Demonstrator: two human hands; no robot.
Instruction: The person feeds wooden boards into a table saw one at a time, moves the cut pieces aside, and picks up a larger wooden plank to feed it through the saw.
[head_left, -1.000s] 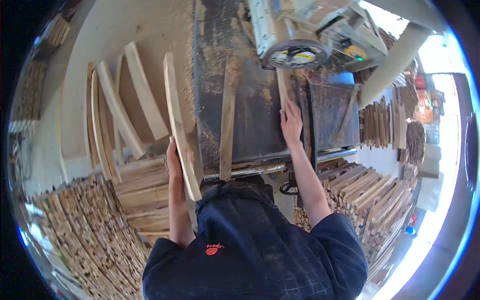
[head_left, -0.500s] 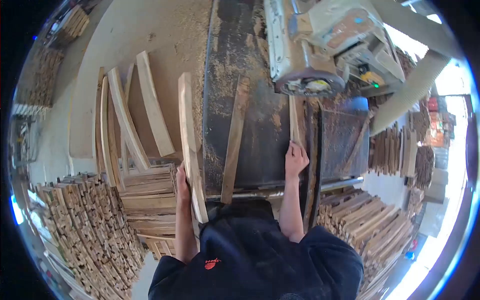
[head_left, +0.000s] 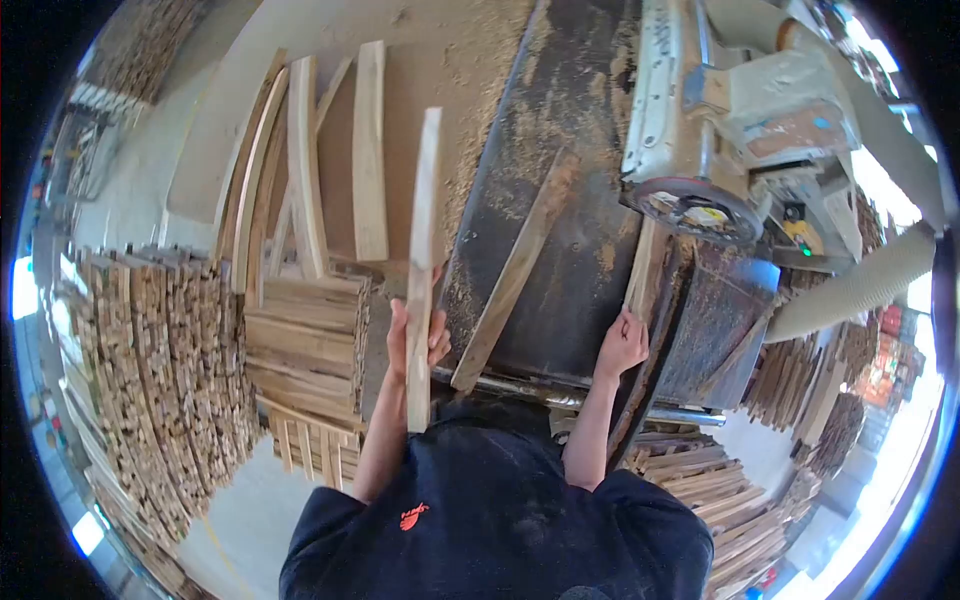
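Note:
My left hand [head_left: 397, 337] is wrapped round the lower part of a pale wooden strip [head_left: 424, 220], raised at the left edge of the dark machine table. On the right, my right hand [head_left: 624, 344] pinches the near end of another wooden strip [head_left: 647, 265]. That strip lies on the table [head_left: 545, 340], and its far end is hidden beneath the machine head [head_left: 690, 150]. Between my hands a browner wooden strip [head_left: 515, 275] rests slantwise on the table, touched by neither hand.
Several wooden strips [head_left: 369, 150] lie on the sawdust-strewn board [head_left: 440, 60] at the left. Stacked wood [head_left: 165, 370] stands at lower left, with more piled wood [head_left: 700, 480] at lower right. A ribbed hose [head_left: 850, 285] runs beside the machine.
My left hand has turned the pale strip more upright and lifted it, fingers now wrapped round it. My view has swung left. My right hand stays at its strip's end.

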